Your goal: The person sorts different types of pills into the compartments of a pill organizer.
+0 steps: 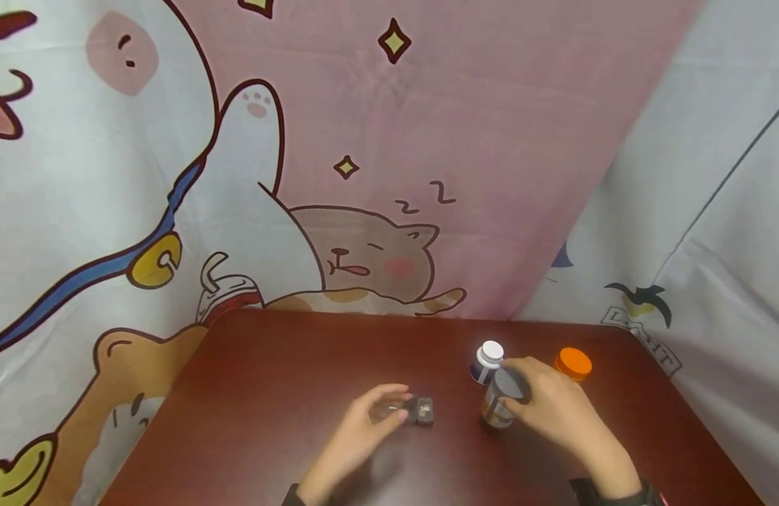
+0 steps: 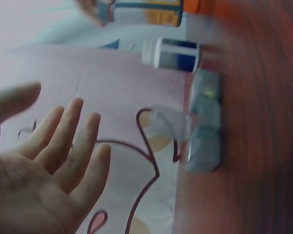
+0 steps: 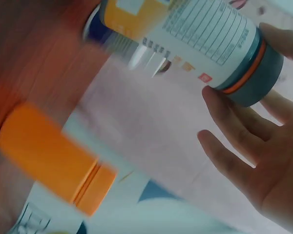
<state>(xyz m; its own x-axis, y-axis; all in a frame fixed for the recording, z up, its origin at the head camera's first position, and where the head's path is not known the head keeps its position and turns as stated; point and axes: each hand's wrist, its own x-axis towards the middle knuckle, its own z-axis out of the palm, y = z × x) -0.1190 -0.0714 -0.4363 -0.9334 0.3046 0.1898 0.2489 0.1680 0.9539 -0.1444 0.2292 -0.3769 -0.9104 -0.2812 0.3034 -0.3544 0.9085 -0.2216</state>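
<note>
My right hand [image 1: 552, 402] grips a supplement bottle [image 3: 212, 36] by its dark grey cap [image 3: 259, 80], thumb and fingers around the cap's side. The bottle has an orange band and a printed white and yellow label. Beside a small grey pill organizer [image 1: 422, 411], my left hand [image 1: 371, 419] is open, fingers loosely bent and palm bare. In the left wrist view the organizer [image 2: 205, 119] shows a row of translucent compartments, and a clear lid flap [image 2: 171, 122] stands out from the middle one.
A white-capped bottle [image 1: 487, 361] with a dark blue label stands just behind the held bottle. Further right is an orange bottle [image 1: 574, 363], partly hidden by my right hand. The reddish-brown table [image 1: 269, 393] ends at a printed cartoon curtain [image 1: 515, 140].
</note>
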